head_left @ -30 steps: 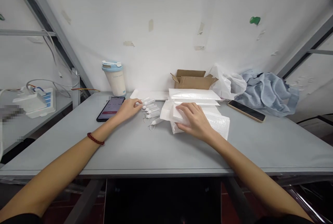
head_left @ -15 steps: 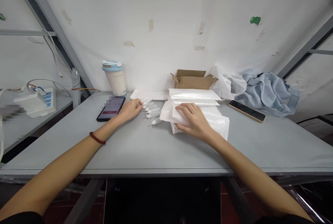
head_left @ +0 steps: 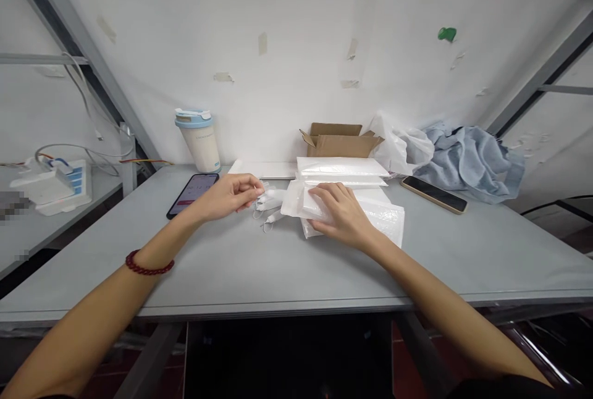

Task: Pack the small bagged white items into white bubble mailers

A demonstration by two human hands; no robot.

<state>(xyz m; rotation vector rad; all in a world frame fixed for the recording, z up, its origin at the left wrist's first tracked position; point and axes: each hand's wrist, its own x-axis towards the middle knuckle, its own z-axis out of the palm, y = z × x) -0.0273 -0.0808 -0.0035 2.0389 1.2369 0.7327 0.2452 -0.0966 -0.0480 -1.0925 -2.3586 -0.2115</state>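
Note:
My left hand (head_left: 229,197) is closed in a pinch, its thumb and forefinger on the end of a small clear tube with a white cap (head_left: 272,197). Several more such tubes (head_left: 273,217) with thin loops lie below and beside it on the grey table. Over a white padded envelope (head_left: 293,199) my right hand (head_left: 340,210) rests with curved fingers, gripping its folded edge. Other white envelopes (head_left: 389,221) lie under that hand, and a stack (head_left: 340,167) sits just behind.
Behind the envelopes stands an open cardboard box (head_left: 345,144), with a white plastic bag (head_left: 407,149) and blue cloth (head_left: 467,158) to its right. A phone (head_left: 433,194) lies at right, another phone (head_left: 188,195) at left near a lidded cup (head_left: 201,146).
My left hand has lifted slightly and pinched a tube, drawing it up from the others. My right hand stays on the envelope. The whole view has shifted slightly.

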